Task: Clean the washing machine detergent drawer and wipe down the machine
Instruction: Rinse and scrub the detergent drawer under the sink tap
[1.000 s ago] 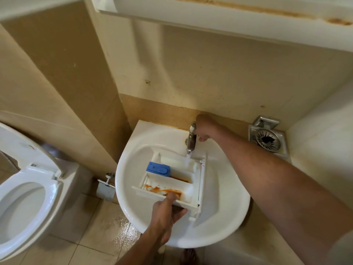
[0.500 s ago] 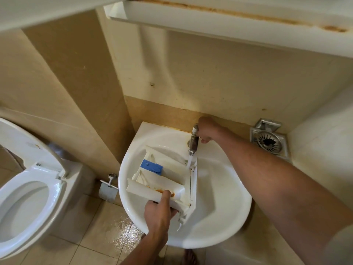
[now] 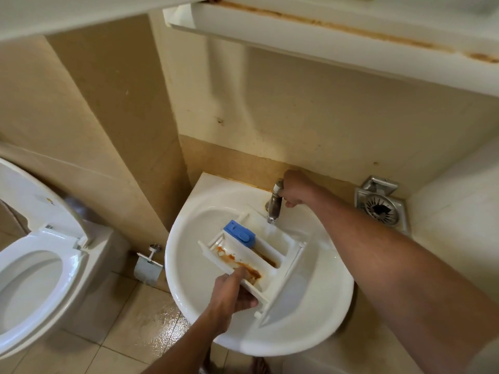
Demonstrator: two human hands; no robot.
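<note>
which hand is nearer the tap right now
Right. The right hand grips the top of the tap at the back of the sink. The left hand is farther off, holding the near edge of the detergent drawer.

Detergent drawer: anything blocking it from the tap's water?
Nothing visible. The left hand holds the detergent drawer in the sink under the tap; water falls straight onto its far end, beside the blue cap.

1 detergent drawer (image 3: 272, 255); 1 blue insert (image 3: 239, 236); 1 sink (image 3: 189, 265); 1 tap (image 3: 275, 203); 1 toilet (image 3: 35, 265); 1 paper holder (image 3: 148, 268); 1 metal grille (image 3: 380, 209); 2 hands: left hand (image 3: 229, 295), right hand (image 3: 295, 188)
</note>
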